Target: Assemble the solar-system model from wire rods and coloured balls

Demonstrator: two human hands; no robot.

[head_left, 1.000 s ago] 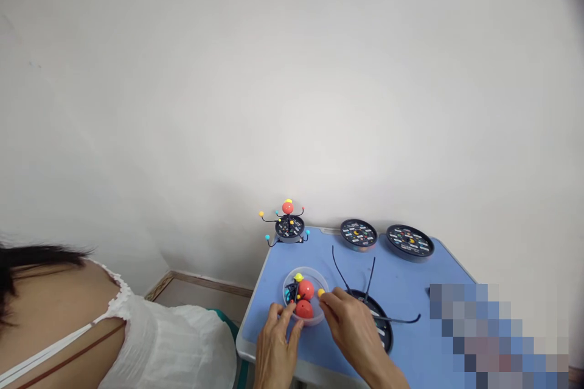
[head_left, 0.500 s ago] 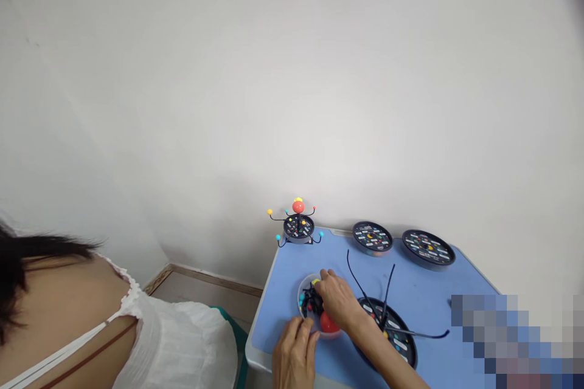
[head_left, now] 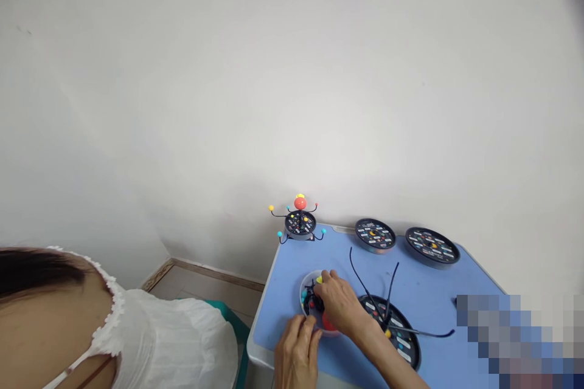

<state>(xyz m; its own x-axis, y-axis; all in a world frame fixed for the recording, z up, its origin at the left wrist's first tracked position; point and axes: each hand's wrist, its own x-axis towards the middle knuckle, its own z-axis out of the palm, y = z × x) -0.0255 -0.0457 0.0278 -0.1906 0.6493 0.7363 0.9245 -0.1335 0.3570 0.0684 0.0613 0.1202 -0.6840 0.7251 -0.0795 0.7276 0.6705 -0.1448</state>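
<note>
A clear round plastic bowl [head_left: 303, 310] stands near the front left of the table. In it lie black plastic parts [head_left: 310, 301], small blue balls, a yellow piece [head_left: 319, 280] and a red ball [head_left: 329, 322]. My left hand [head_left: 297, 349] grips the bowl's near rim between thumb and fingers. Over the bowl, my right hand [head_left: 338, 301] reaches in with its fingers curled down among the parts; what they hold is hidden. Just right of my right hand is a black round base [head_left: 404, 340] with several thin black arms [head_left: 387, 292] sticking out, partly covered by my forearm.
At the table's back left corner stands an assembled solar system model [head_left: 300, 222]. Two more round black bases [head_left: 375, 234] [head_left: 432, 246] lie along the back edge by the wall. A person in a white top [head_left: 173, 334] sits close on the left. The right corner is pixelated.
The view has shifted slightly. My right hand works in the bowl over the parts, its fingers a little lower, while my left hand stays at the rim. The person at left has leaned.
</note>
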